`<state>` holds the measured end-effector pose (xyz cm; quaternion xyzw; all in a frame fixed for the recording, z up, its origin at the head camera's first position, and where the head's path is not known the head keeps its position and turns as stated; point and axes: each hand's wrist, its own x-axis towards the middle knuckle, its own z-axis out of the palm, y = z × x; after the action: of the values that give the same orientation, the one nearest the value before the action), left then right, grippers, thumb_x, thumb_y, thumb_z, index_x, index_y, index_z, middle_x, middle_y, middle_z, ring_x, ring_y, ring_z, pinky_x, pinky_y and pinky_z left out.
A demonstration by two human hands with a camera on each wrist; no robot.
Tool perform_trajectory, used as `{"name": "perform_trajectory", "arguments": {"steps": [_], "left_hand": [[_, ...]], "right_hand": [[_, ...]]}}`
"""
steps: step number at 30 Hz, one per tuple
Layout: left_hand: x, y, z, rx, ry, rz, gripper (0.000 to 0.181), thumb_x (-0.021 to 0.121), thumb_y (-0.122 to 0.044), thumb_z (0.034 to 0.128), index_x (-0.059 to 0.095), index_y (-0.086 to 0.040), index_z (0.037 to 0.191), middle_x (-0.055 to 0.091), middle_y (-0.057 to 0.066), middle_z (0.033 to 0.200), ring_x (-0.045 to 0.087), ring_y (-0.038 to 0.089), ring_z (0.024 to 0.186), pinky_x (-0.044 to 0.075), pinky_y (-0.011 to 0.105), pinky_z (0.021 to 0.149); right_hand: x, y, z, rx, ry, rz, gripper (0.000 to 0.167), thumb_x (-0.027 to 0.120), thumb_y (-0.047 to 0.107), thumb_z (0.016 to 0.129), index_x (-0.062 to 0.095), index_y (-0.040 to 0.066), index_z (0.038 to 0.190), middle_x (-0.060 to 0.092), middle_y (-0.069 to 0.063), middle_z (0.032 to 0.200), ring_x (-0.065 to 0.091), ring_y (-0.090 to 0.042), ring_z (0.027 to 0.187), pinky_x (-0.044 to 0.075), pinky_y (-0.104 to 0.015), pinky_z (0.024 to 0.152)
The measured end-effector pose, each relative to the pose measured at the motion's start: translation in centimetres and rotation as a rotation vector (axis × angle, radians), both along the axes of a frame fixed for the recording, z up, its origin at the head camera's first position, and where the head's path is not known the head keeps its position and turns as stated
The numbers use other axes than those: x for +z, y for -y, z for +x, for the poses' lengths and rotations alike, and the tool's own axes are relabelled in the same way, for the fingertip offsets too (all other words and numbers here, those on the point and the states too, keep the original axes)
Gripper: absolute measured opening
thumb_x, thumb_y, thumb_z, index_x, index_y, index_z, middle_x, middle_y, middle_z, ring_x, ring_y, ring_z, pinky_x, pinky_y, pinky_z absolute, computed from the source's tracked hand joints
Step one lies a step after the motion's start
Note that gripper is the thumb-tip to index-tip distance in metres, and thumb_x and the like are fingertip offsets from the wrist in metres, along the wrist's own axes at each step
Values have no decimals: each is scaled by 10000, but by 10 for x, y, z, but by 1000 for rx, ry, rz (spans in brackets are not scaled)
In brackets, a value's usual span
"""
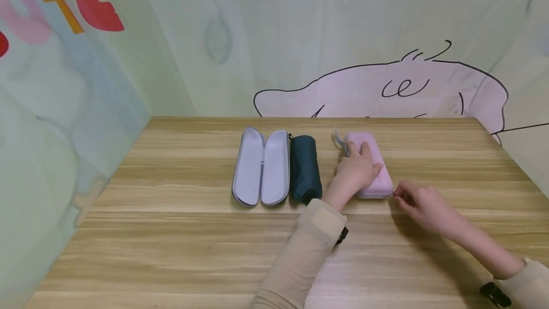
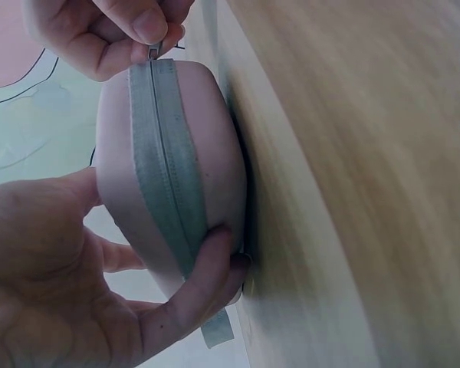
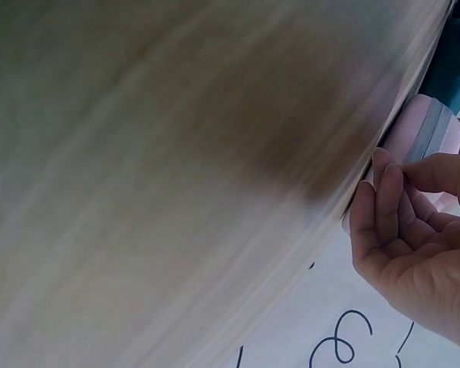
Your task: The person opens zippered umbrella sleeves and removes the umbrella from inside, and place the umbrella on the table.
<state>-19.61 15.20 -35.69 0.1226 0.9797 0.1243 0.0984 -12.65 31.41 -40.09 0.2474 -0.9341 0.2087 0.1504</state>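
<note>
Bracing a pink case (image 1: 380, 183) on the desk (image 1: 171, 252), the left hand (image 1: 356, 168) lies over it in the head view, fingers toward its far end. The right hand (image 1: 424, 206) is at the near right corner. To the left of the pink case are a dark teal bundle (image 1: 306, 168) and, just beside that, a lilac case (image 1: 273, 170) spread open.

In the left wrist view, the left hand's thumb and fingers are clamped round the pink case, while the right hand pinches the zip pull (image 2: 154, 51) at one end of the grey zip (image 2: 167, 149). The teeth look joined along the stretch in sight.

In the right wrist view, the right hand's thumb and fingertips meet at the case's end; the pull itself cannot be made out there.

The step in hand seems to be working the zip, though its direction is unclear. The next move calls for a firm brace and a steady draw along the track.
</note>
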Motion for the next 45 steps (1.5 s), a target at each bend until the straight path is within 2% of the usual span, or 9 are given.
{"name": "perform_trajectory", "arguments": {"steps": [10, 18, 25, 32, 45], "left_hand": [[3, -7, 2, 24, 16, -13, 672, 413, -552, 970, 193, -261, 1534, 149, 115, 1591, 555, 239, 1178, 517, 277, 807], [6, -6, 2, 34, 12, -13, 670, 413, -546, 971, 192, -257, 1533, 149, 122, 1594, 562, 225, 1169, 514, 267, 811], [7, -3, 0, 29, 18, 12, 668, 420, -541, 971, 200, -254, 1533, 150, 119, 1596, 563, 230, 1168, 513, 267, 806], [6, -1, -1, 33, 23, 5, 670, 417, -541, 972, 195, -253, 1534, 145, 125, 1597, 561, 228, 1170, 514, 264, 803], [2, -2, -4, 45, 30, 20, 675, 411, -557, 968, 184, -275, 1538, 129, 101, 1607, 549, 233, 1185, 502, 289, 829]], "right_hand": [[2, -1, 3, -32, 10, 42, 171, 701, -50, 757, 609, 92, 783, 591, 95, 642, 456, 79, 598, 421, -202, 507], [1, 3, 4, -5, -61, 63, 195, 716, -49, 734, 605, 104, 783, 585, 112, 635, 467, 70, 588, 415, -203, 502], [4, 10, 5, -9, -76, 60, 210, 715, -55, 715, 602, 115, 762, 572, 119, 614, 432, 89, 573, 401, -190, 489], [3, 14, 5, 4, -95, 48, 206, 717, -56, 712, 603, 110, 759, 580, 116, 610, 436, 97, 571, 402, -174, 479], [0, 16, 5, -28, -79, 48, 229, 735, -66, 707, 601, 115, 751, 593, 109, 615, 469, 78, 569, 405, -191, 481]]}}
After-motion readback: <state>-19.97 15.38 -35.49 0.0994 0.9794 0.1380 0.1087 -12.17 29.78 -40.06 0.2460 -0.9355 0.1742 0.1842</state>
